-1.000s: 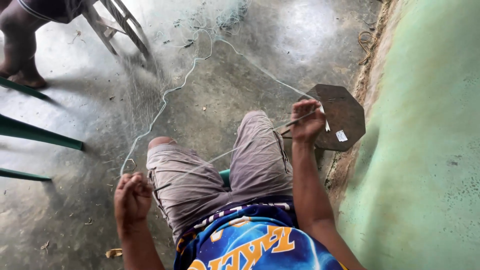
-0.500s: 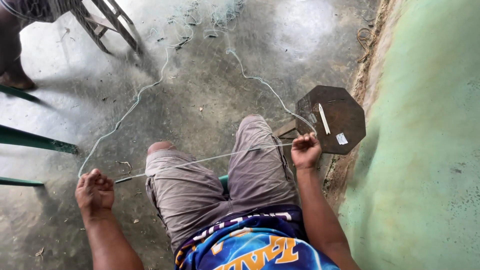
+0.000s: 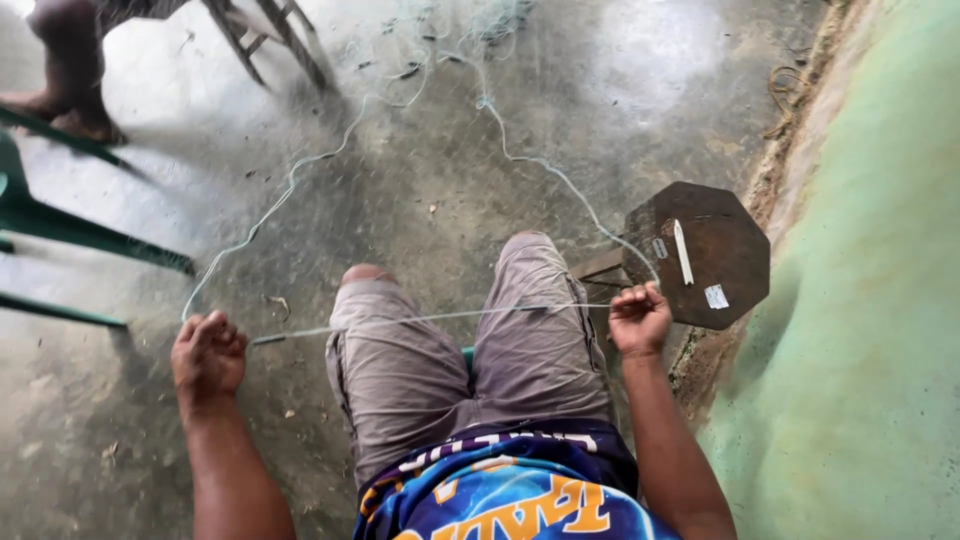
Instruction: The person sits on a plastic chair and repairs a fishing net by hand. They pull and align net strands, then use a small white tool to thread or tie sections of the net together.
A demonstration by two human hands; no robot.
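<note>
Seated person stretching a pale cord taut between two fists, across the lap at mid-frame.

One cord (image 3: 430, 318) runs level over the two knees from the left hand (image 3: 208, 355), fingers clenched on it at lower left, to the right hand (image 3: 638, 318), fingers clenched on it at right of centre. From each fist it trails up over the concrete floor (image 3: 420, 180) to a loose tangle at top centre. This looks like a measuring or pulling-through step; the next move seems to call for one fist to loosen while the other draws the cord on. Count: one cord, two hands, one dark octagonal stool (image 3: 715, 250) just beside the right hand bearing one white stick (image 3: 683, 252), green chair legs (image 3: 90, 245) at left, another person's leg (image 3: 70, 70) at upper left.
</note>
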